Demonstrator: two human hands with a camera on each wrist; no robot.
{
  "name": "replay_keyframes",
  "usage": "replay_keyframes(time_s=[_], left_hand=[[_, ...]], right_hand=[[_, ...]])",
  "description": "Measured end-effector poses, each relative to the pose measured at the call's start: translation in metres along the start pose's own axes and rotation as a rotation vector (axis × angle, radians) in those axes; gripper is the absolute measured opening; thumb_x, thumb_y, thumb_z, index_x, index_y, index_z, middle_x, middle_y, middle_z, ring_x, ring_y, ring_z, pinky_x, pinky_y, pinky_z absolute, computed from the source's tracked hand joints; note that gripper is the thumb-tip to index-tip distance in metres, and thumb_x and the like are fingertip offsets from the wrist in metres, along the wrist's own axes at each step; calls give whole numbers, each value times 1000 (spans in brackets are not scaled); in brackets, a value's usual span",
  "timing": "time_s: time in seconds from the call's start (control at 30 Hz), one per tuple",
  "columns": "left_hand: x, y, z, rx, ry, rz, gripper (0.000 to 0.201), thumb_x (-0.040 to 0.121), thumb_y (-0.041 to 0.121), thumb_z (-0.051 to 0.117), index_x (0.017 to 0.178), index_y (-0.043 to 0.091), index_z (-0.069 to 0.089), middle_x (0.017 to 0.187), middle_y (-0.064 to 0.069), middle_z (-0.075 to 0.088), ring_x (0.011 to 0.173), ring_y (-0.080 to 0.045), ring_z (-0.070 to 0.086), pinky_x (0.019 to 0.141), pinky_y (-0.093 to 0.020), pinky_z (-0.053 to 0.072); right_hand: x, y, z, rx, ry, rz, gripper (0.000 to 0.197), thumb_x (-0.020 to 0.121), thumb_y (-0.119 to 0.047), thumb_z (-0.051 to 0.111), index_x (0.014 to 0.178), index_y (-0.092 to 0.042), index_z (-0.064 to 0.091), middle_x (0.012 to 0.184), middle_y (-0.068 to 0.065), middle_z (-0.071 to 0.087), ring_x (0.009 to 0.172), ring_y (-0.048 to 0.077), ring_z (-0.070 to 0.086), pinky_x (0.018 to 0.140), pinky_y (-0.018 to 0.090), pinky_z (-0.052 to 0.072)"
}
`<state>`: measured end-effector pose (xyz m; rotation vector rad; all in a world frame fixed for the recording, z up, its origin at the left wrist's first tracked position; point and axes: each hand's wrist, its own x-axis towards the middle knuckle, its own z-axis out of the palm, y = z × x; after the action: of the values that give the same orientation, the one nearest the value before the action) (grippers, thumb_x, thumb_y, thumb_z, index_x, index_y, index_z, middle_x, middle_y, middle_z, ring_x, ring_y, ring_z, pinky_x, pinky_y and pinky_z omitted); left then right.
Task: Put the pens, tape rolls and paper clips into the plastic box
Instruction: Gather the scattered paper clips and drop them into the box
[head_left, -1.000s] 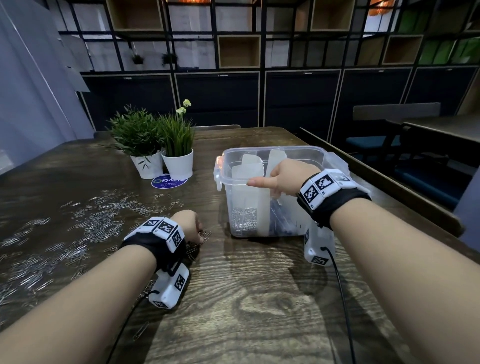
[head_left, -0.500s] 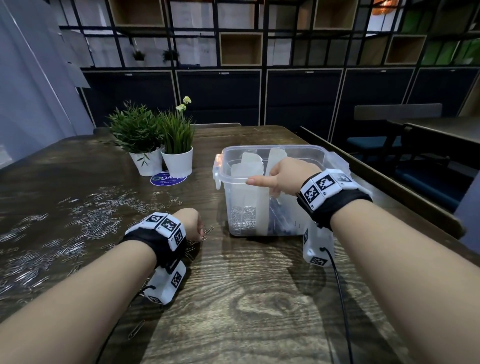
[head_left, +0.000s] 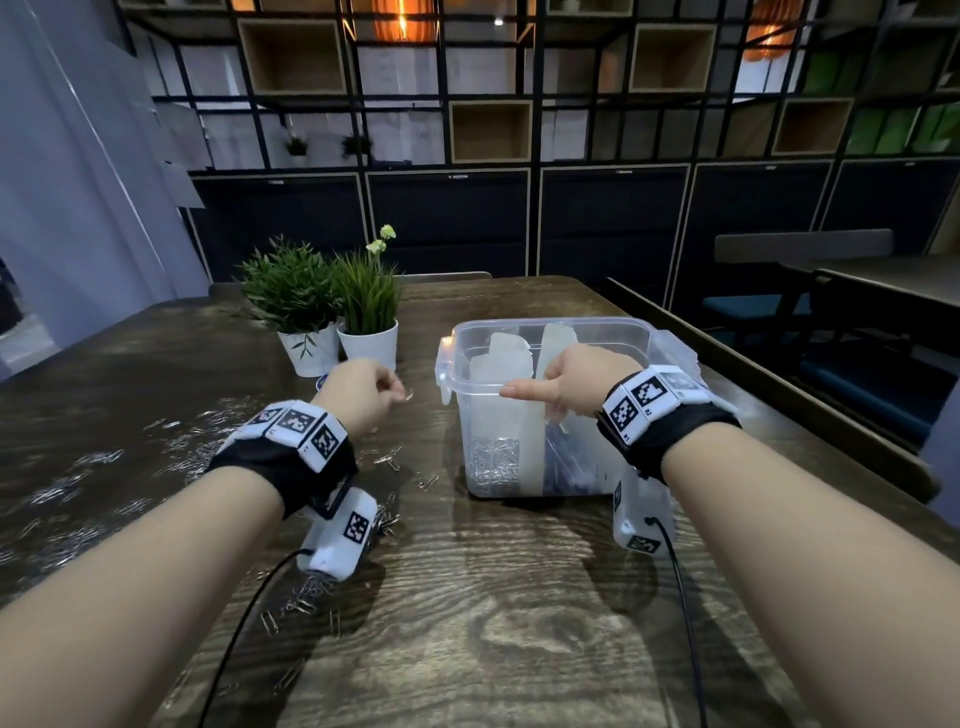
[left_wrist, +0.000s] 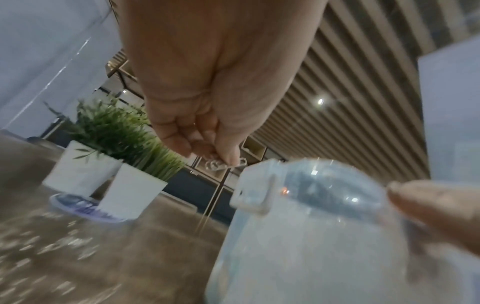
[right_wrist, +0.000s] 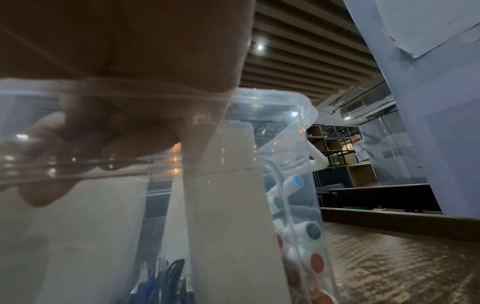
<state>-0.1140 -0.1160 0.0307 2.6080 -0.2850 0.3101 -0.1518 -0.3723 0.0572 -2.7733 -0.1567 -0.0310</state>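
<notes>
My left hand (head_left: 363, 392) pinches paper clips (left_wrist: 223, 164), clear only in left wrist view; my right hand (head_left: 566, 384) grips plastic box (head_left: 550, 327) rim; right wrist view shows pens (right_wrist: 309, 230) inside

Worktop (head_left: 519, 597): dark wood with strong grain.
Potted plants (head_left: 332, 312): two stood side by side in white pots at the far left of the worktop.
Round blue sticker (left_wrist: 85, 209): lay under the pots.
Shelving (head_left: 488, 104): black grid with wooden cubes behind.
Bench (head_left: 800, 249): stood at right.
</notes>
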Motion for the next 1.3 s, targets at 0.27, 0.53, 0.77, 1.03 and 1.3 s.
replay_keyframes(time_s=[0.27, 0.53, 0.77, 1.03, 1.3], left_hand=[[5, 70, -15, -260, 105, 220, 8, 85, 17, 69, 77, 21, 68, 74, 11, 64, 74, -7, 60, 72, -20, 47], [4, 62, -4, 2, -5, 252, 24, 98, 26, 48, 111, 28, 67, 118, -1, 54, 121, -19, 43, 105, -36, 33], [-14, -3, 1, -23, -140, -28, 33, 98, 25, 50, 128, 12, 52, 126, -8, 57, 103, -20, 57, 79, -24, 43], [-55, -62, 32, 267, -468, -291, 78, 61, 56, 82, 125, 17, 58, 127, -1, 56, 115, -17, 55, 95, -27, 44], [-41, -56, 47, 280, -461, -231, 16, 83, 29, 72, 92, 16, 72, 99, -3, 71, 85, -12, 60, 76, -22, 44]], right_hand=[[-15, -1, 3, 11, 1, -7, 70, 70, -84, 50, 67, -17, 69, 75, -3, 73, 76, 16, 66, 78, 29, 50], [-21, -8, 0, -13, -33, 22, 64, 74, -80, 50, 66, -19, 64, 67, -8, 65, 69, 12, 60, 78, 31, 47], [-22, -8, 1, 13, -31, 15, 62, 76, -78, 51, 65, -17, 62, 62, -8, 60, 67, 10, 57, 64, 26, 39], [-20, -6, 3, -26, 1, 28, 76, 68, -85, 48, 75, -13, 68, 66, -3, 62, 67, 16, 57, 59, 24, 40], [-25, -9, 0, -12, 1, 40, 65, 75, -79, 51, 67, -16, 66, 63, -7, 60, 66, 12, 57, 58, 23, 37]])
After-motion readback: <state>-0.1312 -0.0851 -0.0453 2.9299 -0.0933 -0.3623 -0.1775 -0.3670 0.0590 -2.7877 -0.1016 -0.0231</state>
